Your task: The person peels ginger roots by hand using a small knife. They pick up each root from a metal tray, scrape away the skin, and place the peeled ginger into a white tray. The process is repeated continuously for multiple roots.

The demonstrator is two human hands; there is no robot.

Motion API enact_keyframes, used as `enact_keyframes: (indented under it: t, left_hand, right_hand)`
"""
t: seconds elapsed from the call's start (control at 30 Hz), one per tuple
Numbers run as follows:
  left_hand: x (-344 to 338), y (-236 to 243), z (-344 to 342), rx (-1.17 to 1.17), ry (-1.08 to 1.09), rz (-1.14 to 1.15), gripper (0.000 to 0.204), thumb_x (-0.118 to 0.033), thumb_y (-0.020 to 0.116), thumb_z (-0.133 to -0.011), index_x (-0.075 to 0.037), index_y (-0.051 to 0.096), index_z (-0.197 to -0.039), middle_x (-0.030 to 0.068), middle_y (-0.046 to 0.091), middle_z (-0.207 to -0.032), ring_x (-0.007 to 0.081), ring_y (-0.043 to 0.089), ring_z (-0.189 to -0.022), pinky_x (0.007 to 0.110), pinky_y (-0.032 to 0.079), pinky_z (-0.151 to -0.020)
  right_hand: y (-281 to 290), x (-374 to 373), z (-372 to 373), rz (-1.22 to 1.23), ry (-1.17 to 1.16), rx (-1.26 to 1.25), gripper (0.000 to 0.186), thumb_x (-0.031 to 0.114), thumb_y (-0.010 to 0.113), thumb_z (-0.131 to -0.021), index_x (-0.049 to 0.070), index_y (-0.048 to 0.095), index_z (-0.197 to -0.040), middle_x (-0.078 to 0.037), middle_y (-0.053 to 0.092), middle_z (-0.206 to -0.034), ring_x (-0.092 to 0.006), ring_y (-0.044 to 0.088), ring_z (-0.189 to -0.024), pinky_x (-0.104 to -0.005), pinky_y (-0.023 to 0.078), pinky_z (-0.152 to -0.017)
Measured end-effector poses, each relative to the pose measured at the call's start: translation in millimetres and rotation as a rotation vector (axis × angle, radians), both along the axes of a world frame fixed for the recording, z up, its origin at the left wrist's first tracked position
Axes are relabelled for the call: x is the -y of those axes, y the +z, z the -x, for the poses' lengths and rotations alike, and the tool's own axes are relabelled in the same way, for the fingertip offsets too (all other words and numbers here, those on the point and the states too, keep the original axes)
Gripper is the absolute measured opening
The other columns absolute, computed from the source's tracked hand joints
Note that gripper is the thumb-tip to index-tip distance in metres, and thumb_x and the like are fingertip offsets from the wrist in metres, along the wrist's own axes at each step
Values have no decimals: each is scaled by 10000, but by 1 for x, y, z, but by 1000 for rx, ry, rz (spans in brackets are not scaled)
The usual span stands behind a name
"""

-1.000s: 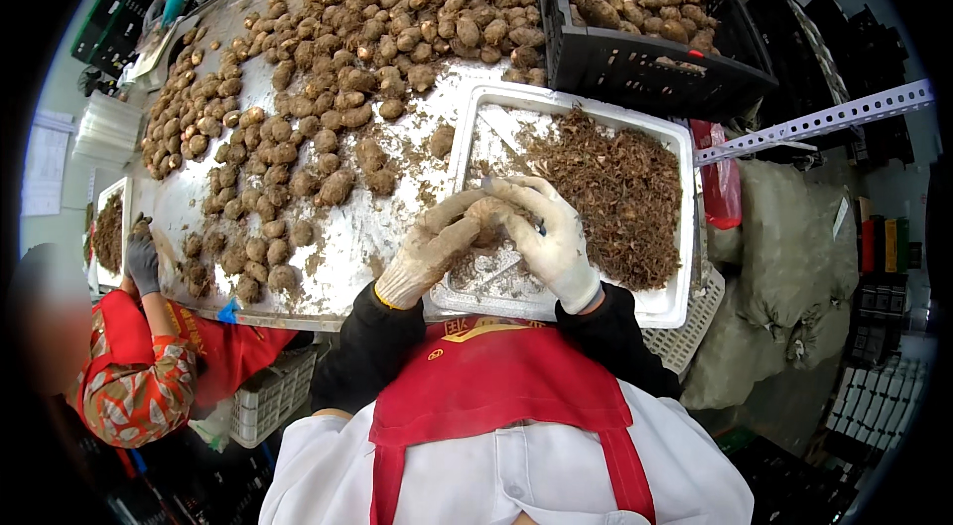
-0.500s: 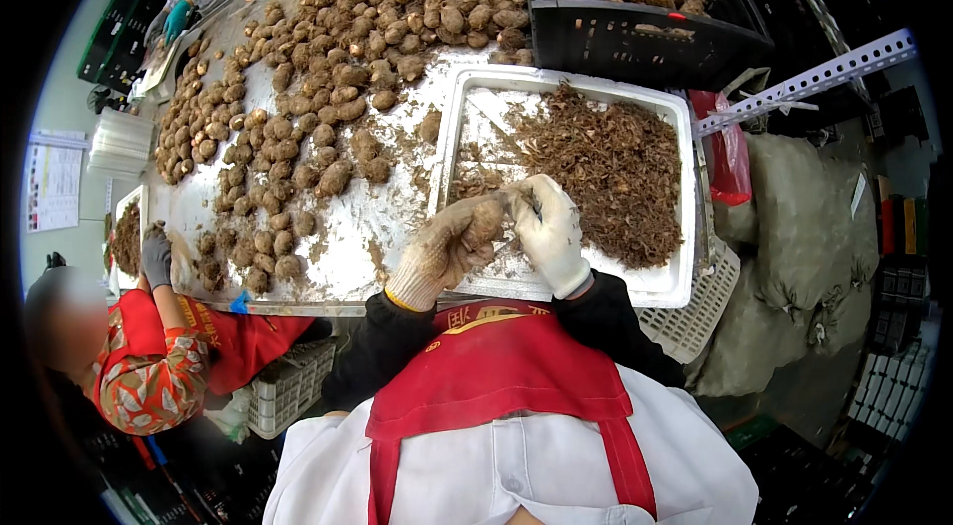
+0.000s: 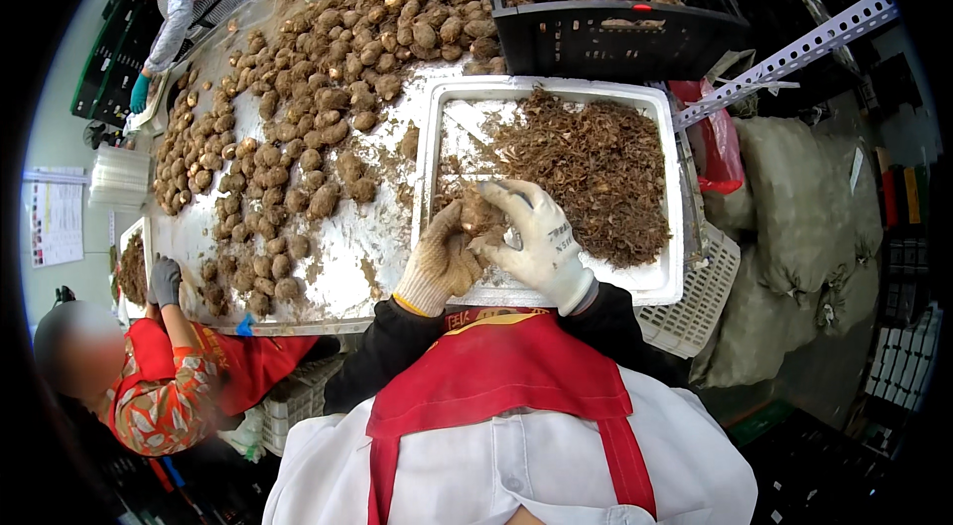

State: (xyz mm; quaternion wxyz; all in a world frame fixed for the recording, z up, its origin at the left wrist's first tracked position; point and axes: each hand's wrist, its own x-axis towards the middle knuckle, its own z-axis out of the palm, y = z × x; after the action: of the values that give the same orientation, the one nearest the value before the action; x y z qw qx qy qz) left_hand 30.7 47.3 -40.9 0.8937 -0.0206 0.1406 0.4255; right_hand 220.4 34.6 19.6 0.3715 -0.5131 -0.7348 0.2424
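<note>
Both my gloved hands meet over the near edge of a white foam tray (image 3: 674,183). My left hand (image 3: 437,268), in a soiled cream knit glove, cradles a brown, hairy taro (image 3: 482,214) from the left. Across its right side curve the fingers and thumb of my right hand (image 3: 542,239), in a white coated glove, so the taro is gripped between both. Part of the taro is hidden behind the fingers. Brown fibrous peelings (image 3: 596,173) are heaped in the tray, mostly on its right.
Many taros (image 3: 372,54) cover the table to the left. A black crate (image 3: 620,44) full of taros stands beyond the tray. A perforated metal bar (image 3: 794,57) juts in at right, above sacks (image 3: 804,217). Co-workers (image 3: 164,376) are at the left and far left.
My right hand has turned and spread its fingers around the taro, which was mostly in my left hand. The whole view has shifted slightly. The far co-worker's gloved hand has moved lower and leftward.
</note>
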Motion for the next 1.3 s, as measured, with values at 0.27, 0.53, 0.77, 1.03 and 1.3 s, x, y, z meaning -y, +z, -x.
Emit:
enact_keyframes:
  t: [0.27,0.53,0.77,1.03,1.3]
  left_hand:
    - [1,16,3,-97,10,-52,408,-279,530,-1068,-20,507,-1383,87,663,-1112,172,669,-957,312,592,-796]
    - [-3,27,7,-384,22,-235,545,-261,584,-1049,8,417,-1492,78,639,-1220,148,661,-1002,275,572,-810]
    - [-2,23,-2,-499,142,-318,575,-197,612,-1028,19,367,-1501,71,616,-1203,139,633,-1024,246,552,-834]
    - [6,26,-21,-711,266,-316,589,-195,600,-1039,3,331,-1525,147,587,-1359,205,620,-1166,301,542,-945]
    - [4,38,-36,-825,338,-293,453,-122,556,-1046,23,390,-1442,130,592,-1236,190,615,-1110,324,531,-975]
  right_hand:
    - [-12,-2,4,-69,28,-123,310,177,742,-856,136,727,-1162,-106,667,-1136,-331,648,-1004,-443,532,-861]
    - [0,-6,1,-148,17,-119,207,155,762,-840,98,733,-1037,-97,680,-1006,-314,672,-896,-416,541,-780]
    - [1,-11,-1,100,16,-249,221,190,764,-863,64,698,-1032,-147,662,-971,-363,662,-867,-420,536,-765]
    - [-10,-14,-2,506,-5,-500,198,124,696,-909,-4,657,-1055,-169,711,-1000,-254,706,-931,-356,543,-836]
    - [-22,-13,2,512,-86,-550,189,131,686,-921,-2,654,-1052,-154,710,-968,-241,693,-888,-358,543,-820]
